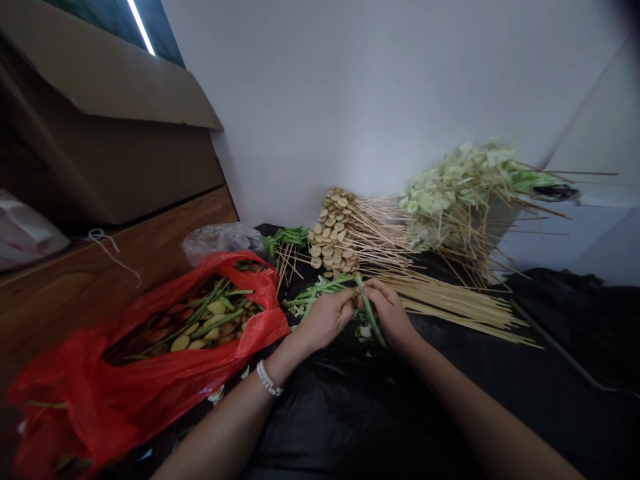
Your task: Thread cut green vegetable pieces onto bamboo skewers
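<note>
My right hand (387, 310) is closed round a long green vegetable stalk (369, 310), which slants down across its fingers. Close beside it, my left hand (327, 317) is pinched shut, its fingertips nearly meeting those of the right. What the left fingertips hold is too small and partly hidden to make out. Under and behind both hands lies a loose pile of green stalks (325, 287) with leafy scraps. Just beyond are skewers of potato slices (333, 233), stacked with their sticks pointing right.
A red plastic bag (175, 393) with potato slices and green stalks lies open at left. Bare bamboo skewers (465, 303) rest on black plastic (350, 413). Skewered cabbage (460, 180) is heaped at right, skewered green pieces (290, 237) behind. A cardboard box (135, 160) stands at left.
</note>
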Motion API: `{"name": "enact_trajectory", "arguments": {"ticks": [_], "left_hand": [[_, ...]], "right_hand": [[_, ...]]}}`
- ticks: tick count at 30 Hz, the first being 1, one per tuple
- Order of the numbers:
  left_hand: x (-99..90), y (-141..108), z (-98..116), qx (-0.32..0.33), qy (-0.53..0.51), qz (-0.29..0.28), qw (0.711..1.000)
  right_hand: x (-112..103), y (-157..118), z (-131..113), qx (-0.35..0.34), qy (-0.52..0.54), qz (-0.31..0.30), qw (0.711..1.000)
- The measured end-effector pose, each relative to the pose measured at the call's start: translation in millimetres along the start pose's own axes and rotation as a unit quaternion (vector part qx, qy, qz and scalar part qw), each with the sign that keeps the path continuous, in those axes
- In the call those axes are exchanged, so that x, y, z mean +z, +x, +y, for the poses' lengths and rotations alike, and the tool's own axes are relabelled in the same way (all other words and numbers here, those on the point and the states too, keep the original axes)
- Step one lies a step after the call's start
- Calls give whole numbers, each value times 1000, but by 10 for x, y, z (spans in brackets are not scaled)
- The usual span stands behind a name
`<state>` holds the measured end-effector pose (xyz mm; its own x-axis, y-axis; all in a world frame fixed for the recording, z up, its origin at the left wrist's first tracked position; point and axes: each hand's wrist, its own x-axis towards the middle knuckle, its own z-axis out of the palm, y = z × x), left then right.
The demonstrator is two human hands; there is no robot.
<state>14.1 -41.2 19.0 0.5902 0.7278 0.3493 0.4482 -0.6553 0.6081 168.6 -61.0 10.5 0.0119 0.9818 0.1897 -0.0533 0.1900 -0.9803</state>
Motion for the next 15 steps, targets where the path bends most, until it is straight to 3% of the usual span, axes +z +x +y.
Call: {"name": "enact_trajectory", "arguments": {"ticks": [3, 9, 15], "left_hand": [[-7, -11, 19, 14, 51, -11, 999], [-26, -13, 42, 17, 109, -12, 994], [12, -38, 37, 34, 147, -13, 988]], "right_hand": [[-7, 13, 11, -5, 12, -25, 1000], [-7, 33, 19, 14, 33, -6, 999], [-25, 8, -58, 58, 95, -49, 993]]}}
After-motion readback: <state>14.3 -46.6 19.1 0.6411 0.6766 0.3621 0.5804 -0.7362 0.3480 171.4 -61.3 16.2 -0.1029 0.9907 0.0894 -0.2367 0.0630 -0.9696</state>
